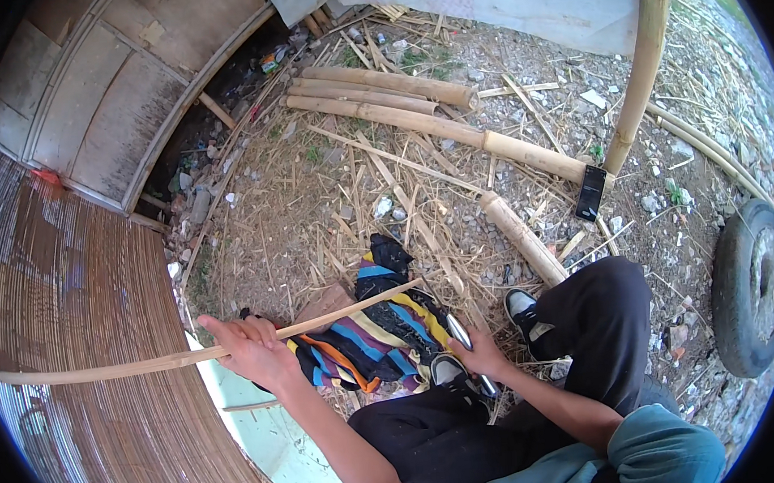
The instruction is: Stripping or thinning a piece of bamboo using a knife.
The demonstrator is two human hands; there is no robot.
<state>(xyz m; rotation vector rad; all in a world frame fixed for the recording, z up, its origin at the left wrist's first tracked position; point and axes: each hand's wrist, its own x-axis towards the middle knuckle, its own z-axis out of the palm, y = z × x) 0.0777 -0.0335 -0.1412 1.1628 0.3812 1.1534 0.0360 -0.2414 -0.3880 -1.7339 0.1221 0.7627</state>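
A long, pale bamboo strip (347, 314) runs across the view, its left end over the slatted stack and its right end above a striped cloth (358, 347). My left hand (253, 348) is closed round the strip left of its middle, with the index finger stretched along it. My right hand (477, 352) grips a knife (458, 330) with shiny metal parts showing above and below the fingers. Its narrow dark part reaches up near the strip's right end; whether they touch I cannot tell. Colourful and bunched, the cloth lies between my shoes.
Bamboo poles (387, 120) lie across the littered ground ahead, and a shorter pole (523, 236) is nearer. A phone (591, 193) leans by an upright bamboo post (640, 71). At right stands a tyre (749, 288); thin slats (81, 353) fill the left side.
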